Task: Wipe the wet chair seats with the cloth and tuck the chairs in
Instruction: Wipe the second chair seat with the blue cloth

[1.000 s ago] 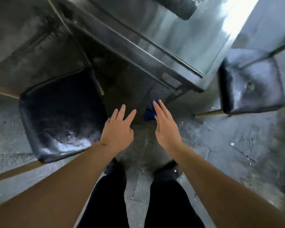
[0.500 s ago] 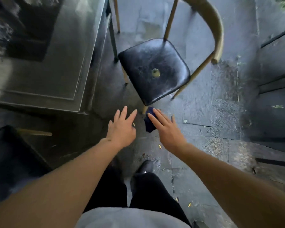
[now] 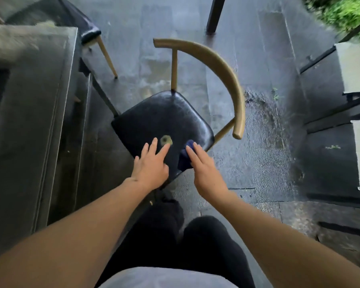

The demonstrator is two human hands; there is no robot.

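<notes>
Blue cloth (image 3: pixel 185 157) lay at the near right corner of the black chair seat (image 3: pixel 158 119), mostly hidden under the right hand (image 3: pixel 206 173); that hand lay over it with fingers straight and close together, and whether it gripped the cloth from below could not be told. Left hand (image 3: pixel 151 167) was over the near edge of the same seat, fingers spread and empty, fingertips just beside a small worn hole (image 3: pixel 166 140) in the seat's middle. Seat surface glossy. Chair's curved tan backrest (image 3: pixel 227 80) arched around the far and right sides. Chair stood pulled out, just beside the dark table (image 3: pixel 29 121) on the left. A second black-seated chair (image 3: pixel 85 28) sat at the table's far end. Stone paving (image 3: pixel 258 142) looked wet and mottled. Greenery (image 3: pixel 345 13) at upper right.
</notes>
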